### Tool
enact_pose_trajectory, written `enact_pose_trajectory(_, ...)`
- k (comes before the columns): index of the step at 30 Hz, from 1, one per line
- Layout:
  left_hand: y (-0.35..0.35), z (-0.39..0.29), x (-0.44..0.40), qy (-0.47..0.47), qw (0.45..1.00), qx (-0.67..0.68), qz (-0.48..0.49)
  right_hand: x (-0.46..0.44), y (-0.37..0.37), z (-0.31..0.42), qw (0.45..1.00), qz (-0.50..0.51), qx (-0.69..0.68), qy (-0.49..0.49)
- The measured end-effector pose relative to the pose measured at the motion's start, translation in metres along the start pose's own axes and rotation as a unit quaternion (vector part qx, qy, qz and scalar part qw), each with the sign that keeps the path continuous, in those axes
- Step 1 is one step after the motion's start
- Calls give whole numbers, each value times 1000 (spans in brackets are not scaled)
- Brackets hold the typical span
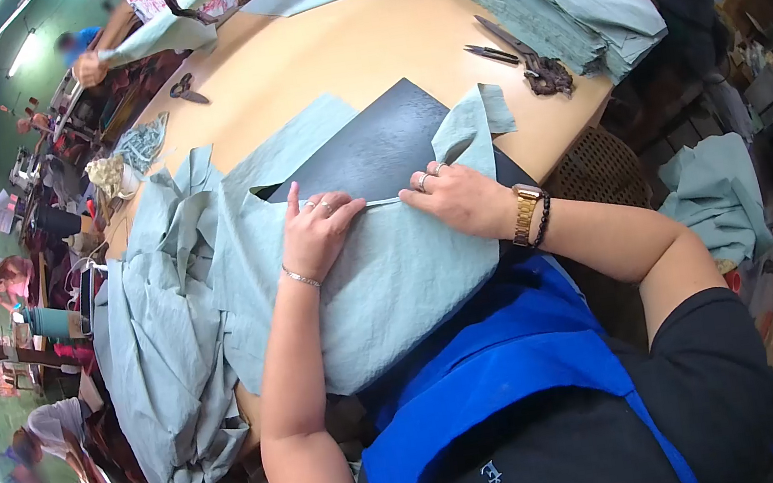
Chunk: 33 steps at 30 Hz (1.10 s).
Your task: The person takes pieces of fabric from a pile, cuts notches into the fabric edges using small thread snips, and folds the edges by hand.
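A pale green cloth drapes over a dark flat board in front of me and hangs over the table's near edge. My left hand pinches the cloth's upper edge, where a thin whitish strip shows. Just to the right, my right hand grips the same edge, its fingertips pressed on the fabric. A small gap separates the two hands. Part of the cloth is turned back beyond my right hand, beside the board's right side. Both palms are hidden.
On the tan table lie scissors, large shears with wrapped handles and small thread snips. Stacked green cloth covers the far right. Crumpled cloth hangs at the left. Other people work across the table.
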<state>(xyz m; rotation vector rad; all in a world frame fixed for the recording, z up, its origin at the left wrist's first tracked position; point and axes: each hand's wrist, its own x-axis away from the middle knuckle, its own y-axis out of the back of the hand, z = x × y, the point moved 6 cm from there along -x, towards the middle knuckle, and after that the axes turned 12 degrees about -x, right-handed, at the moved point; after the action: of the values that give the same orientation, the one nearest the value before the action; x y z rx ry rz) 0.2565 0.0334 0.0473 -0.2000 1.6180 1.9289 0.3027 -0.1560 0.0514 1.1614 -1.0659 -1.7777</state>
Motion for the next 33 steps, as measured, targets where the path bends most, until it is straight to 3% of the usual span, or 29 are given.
enact_pose_trajectory(7,-4,3,2,35,999,22,18,-12,-3,3,1000,15,10,-8)
enact_pose_trajectory(13,-6,5,2,57,997,23,36,-33,-11,8,994,92,25,-51)
enact_pose_trajectory(16,-8,6,3,56,997,22,40,-26,-2,6,997,76,23,-20)
enact_pose_trajectory(19,-7,8,3,68,996,25,50,-9,23,3,989,101,105,-14)
enact_pose_trajectory(21,1,12,6,99,993,47,55,6,37,-5,997,58,23,-50)
enact_pose_trajectory(25,24,60,48,269,954,132,12,45,43,-19,974,-17,-168,-153)
enact_pose_trajectory(27,13,76,96,355,923,150,4,43,40,-29,956,15,-221,-194)
enact_pose_trajectory(29,30,52,112,351,926,41,128,34,42,-45,944,70,-241,-212)
enact_pose_trajectory(30,44,42,111,344,920,-13,189,28,39,-66,957,95,-209,-176)
enact_pose_trajectory(31,58,30,97,327,906,18,267,10,58,-80,980,-1,-117,-162)
enact_pose_trajectory(33,83,3,72,288,860,83,412,-12,95,-89,971,-192,71,-122)
